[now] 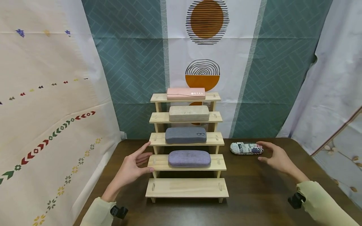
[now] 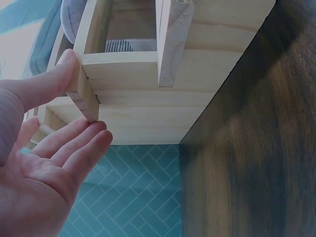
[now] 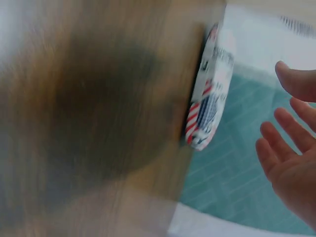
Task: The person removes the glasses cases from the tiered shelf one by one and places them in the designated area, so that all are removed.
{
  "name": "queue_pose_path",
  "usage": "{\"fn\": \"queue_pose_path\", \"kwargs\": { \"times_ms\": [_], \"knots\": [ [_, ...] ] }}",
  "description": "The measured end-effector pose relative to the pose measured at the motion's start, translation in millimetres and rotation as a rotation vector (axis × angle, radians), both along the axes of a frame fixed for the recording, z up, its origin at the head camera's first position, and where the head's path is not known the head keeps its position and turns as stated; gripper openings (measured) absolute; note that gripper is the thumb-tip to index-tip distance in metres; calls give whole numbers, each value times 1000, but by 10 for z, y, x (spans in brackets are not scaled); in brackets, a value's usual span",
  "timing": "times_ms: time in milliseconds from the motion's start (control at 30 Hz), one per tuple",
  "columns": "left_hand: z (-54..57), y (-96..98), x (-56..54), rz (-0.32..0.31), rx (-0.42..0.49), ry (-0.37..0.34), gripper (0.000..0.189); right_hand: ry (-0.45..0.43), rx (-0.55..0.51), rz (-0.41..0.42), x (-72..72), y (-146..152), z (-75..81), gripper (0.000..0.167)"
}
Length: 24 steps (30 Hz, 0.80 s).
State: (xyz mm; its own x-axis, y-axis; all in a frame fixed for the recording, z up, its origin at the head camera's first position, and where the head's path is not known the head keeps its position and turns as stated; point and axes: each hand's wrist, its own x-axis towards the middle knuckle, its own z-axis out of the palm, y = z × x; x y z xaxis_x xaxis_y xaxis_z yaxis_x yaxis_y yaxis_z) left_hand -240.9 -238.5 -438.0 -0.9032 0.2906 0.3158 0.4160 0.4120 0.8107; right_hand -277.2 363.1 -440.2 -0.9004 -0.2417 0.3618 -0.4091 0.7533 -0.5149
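Note:
A wooden tiered display stand (image 1: 186, 187) stands on the table. My left hand (image 1: 130, 168) is at its left side, thumb and fingers holding the end of the second tier from the bottom; in the left wrist view, the thumb (image 2: 64, 66) lies at one corner of that plank and fingertips at the other. A newsprint-patterned glasses case (image 1: 244, 148) with a flag motif lies on the table right of the stand. My right hand (image 1: 278, 158) is beside its right end, fingers spread and holding nothing; in the right wrist view the case (image 3: 210, 94) shows apart from the fingers.
The upper tiers bear a pink glasses case (image 1: 185, 94), a cream one (image 1: 189, 113), a grey-blue one (image 1: 185, 135) and a purple one (image 1: 189, 158). A patterned curtain (image 1: 133, 62) hangs behind the brown table (image 1: 254, 188), with white cloths at both sides.

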Motion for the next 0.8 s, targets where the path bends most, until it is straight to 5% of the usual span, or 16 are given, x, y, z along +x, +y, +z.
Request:
{"fn": "queue_pose_path", "kwargs": {
  "times_ms": [200,800],
  "knots": [
    [-2,-6,1,0,0,4,103,102,17,2,234,-264,47,64],
    [-5,0,5,-7,6,14,102,185,-39,92,666,-961,215,54]
  ]
}}
